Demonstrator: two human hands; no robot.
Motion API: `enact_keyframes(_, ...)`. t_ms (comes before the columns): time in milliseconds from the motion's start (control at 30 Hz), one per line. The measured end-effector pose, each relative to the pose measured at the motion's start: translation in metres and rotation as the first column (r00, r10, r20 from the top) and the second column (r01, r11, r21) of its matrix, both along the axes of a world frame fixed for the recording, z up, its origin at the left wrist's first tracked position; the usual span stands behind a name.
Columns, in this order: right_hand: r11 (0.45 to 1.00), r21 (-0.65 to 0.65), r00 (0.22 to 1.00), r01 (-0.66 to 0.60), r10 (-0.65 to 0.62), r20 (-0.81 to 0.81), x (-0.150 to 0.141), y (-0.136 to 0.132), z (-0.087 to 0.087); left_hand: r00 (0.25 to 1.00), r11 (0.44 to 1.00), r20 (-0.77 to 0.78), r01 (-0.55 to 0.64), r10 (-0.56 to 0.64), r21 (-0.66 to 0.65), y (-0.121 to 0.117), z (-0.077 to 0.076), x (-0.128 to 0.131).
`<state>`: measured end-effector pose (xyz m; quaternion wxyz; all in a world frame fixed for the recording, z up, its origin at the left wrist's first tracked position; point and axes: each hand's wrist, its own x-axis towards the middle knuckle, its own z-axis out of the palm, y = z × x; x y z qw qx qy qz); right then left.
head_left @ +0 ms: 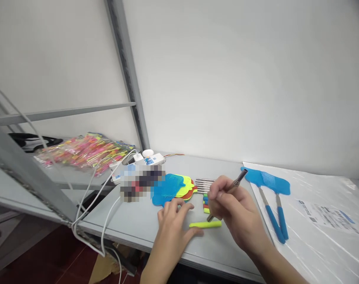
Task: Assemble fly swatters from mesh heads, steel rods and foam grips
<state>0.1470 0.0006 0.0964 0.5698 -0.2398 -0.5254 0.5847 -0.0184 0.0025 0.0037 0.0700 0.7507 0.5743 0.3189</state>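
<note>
Currently right hand [234, 215] grips rod [240, 177] aslant between fingers, lower tip near yellow tube [205, 225] lying on counter [132, 221]; contact unclear. Left hand [174, 227] spread, holding nothing, between tube and blue swatters [167, 188]. Stray thumb nudge could roll tube off front edge; slack pinch could drop rod. Right hand hides rod's middle, some of handles [206, 200]; thing [142, 183] beside swatters too blurred to name.

Grey table [129, 221] carries swatter heads [172, 186], rods [203, 185], yellow tube [205, 225]
</note>
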Motion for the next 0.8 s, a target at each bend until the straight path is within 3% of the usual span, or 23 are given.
enact_keyframes(167,1.000,-0.011,1.000,-0.010,0.010,0.005,-0.012,0.003,-0.013,0.981,0.981,0.014,-0.195,0.195,0.011,0.000,-0.004,-0.044)
enact_keyframes(267,1.000,0.012,0.996,0.028,-0.029,0.083,-0.013,0.004,-0.022,0.963,0.963,0.036,-0.268,0.267,0.017,-0.003,-0.002,-0.049)
enact_keyframes(333,0.991,0.071,0.979,0.117,-0.127,0.157,-0.006,0.006,-0.024,0.985,0.986,0.055,-0.164,0.164,0.007,-0.008,0.001,-0.040)
enact_keyframes(433,0.930,0.157,0.901,0.333,-0.363,0.239,0.016,0.014,-0.017,0.990,0.987,0.057,0.136,-0.131,-0.088,-0.016,0.005,-0.017)
enact_keyframes(533,0.854,0.227,0.705,0.468,-0.516,0.488,0.041,0.025,-0.004,0.971,0.961,0.003,0.235,-0.237,-0.142,-0.017,0.007,0.005)
enact_keyframes(600,0.876,0.267,0.519,0.402,-0.458,0.722,0.051,0.032,0.001,0.972,0.965,-0.031,0.225,-0.231,-0.136,-0.015,0.007,0.016)
enact_keyframes(667,0.926,0.275,0.275,0.257,-0.343,0.898,0.055,0.039,-0.001,0.972,0.967,-0.052,0.222,-0.230,-0.128,-0.011,0.006,0.026)
enact_keyframes(733,0.950,0.272,0.043,0.154,-0.281,0.959,0.052,0.044,-0.009,0.969,0.966,-0.069,0.228,-0.237,-0.121,-0.009,0.005,0.037)
enact_keyframes(800,0.950,0.284,-0.100,0.130,-0.272,0.957,0.047,0.047,-0.018,0.967,0.966,-0.084,0.231,-0.241,-0.115,-0.009,0.004,0.046)
